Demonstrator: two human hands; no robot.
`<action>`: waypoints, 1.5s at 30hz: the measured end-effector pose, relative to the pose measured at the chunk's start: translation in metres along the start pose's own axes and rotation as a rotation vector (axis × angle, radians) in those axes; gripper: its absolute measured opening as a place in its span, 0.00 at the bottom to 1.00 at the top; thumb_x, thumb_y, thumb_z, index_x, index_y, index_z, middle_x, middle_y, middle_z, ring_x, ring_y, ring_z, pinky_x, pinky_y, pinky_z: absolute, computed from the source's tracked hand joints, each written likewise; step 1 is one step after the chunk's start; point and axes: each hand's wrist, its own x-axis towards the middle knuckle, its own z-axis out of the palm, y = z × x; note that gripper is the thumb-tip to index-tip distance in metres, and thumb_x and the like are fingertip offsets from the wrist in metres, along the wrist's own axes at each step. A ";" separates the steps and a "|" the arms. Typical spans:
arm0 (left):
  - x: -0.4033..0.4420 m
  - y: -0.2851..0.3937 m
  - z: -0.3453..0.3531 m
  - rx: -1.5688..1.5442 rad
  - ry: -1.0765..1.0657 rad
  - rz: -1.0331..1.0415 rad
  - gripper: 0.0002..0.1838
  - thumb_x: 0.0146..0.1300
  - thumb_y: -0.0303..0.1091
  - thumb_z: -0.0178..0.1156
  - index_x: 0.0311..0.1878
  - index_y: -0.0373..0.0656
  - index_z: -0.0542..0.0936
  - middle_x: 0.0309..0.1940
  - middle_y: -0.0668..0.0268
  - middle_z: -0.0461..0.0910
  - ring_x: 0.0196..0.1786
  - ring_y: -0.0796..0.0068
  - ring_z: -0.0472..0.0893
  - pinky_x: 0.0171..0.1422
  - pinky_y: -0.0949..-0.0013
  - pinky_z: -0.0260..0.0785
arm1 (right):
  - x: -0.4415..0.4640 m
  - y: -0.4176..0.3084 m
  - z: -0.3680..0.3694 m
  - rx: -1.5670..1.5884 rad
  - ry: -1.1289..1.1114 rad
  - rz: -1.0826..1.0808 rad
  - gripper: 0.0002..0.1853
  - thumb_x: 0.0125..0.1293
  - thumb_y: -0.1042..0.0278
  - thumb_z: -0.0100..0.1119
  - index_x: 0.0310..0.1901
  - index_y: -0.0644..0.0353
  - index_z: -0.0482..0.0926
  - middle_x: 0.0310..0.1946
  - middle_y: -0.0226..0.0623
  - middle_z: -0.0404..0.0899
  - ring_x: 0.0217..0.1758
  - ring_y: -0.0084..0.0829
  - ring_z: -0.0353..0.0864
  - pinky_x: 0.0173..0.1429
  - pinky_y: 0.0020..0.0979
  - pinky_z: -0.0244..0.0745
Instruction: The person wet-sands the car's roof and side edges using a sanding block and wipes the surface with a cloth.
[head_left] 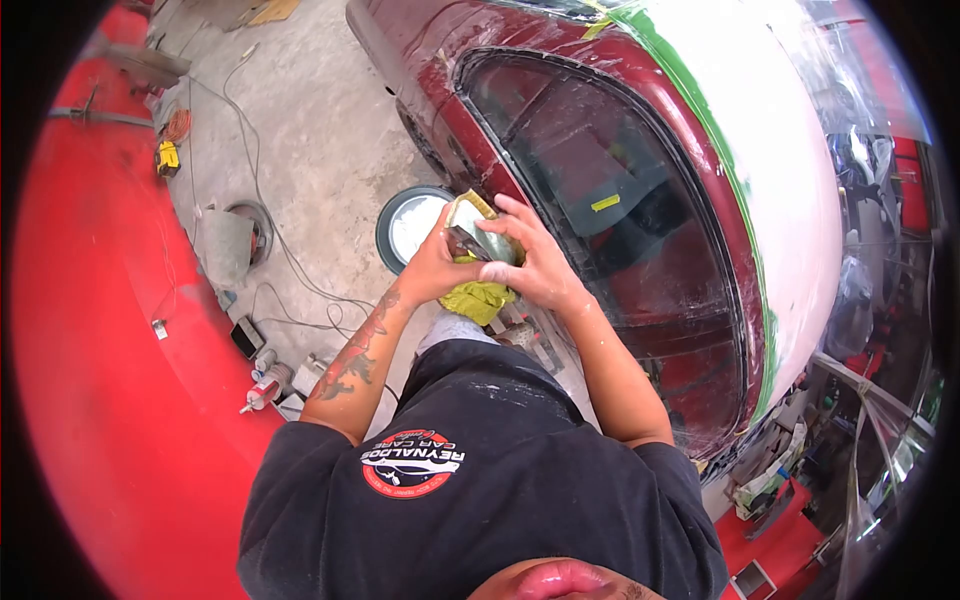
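In front of my waist, my left hand (432,262) and my right hand (535,258) hold a small block-like item (468,215) with a yellowish edge and a pale, shiny face. Both hands have their fingers curled round it. What exactly it is, I cannot make out. A yellow-green cloth (476,300) hangs just below my hands. Beyond my left hand, a round dark-rimmed container (386,232) with white contents stands on the floor. Close to my right hand is the dark red car (500,170), its side window framed in black.
Green tape (728,165) borders the car's whitish roof (790,190). Cables (255,165) cross the concrete floor (330,120). A grey bucket (226,245), a yellow tool (167,158) and several bottles and boxes lie by the red surface (110,300) at left.
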 end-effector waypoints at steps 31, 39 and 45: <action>0.112 -0.562 -0.279 0.742 0.488 -0.816 0.29 0.56 0.45 0.69 0.59 0.38 0.82 0.56 0.43 0.83 0.63 0.47 0.81 0.68 0.54 0.72 | 0.015 0.519 0.548 -0.148 -0.640 0.790 0.19 0.70 0.61 0.52 0.48 0.66 0.86 0.50 0.56 0.85 0.53 0.54 0.86 0.59 0.50 0.80; 0.064 -0.345 -0.228 -0.617 0.590 -0.312 0.36 0.72 0.62 0.54 0.73 0.46 0.70 0.64 0.57 0.79 0.60 0.52 0.82 0.61 0.44 0.78 | 0.019 0.356 0.349 1.358 -0.237 1.160 0.38 0.74 0.32 0.52 0.76 0.47 0.63 0.60 0.36 0.78 0.58 0.39 0.82 0.48 0.59 0.84; 0.140 -0.159 -0.120 -0.507 0.480 -0.107 0.33 0.72 0.56 0.59 0.72 0.44 0.71 0.62 0.57 0.80 0.59 0.51 0.82 0.58 0.43 0.79 | 0.001 0.242 0.066 1.338 0.225 0.666 0.42 0.76 0.43 0.57 0.78 0.67 0.57 0.77 0.44 0.62 0.78 0.34 0.62 0.81 0.34 0.54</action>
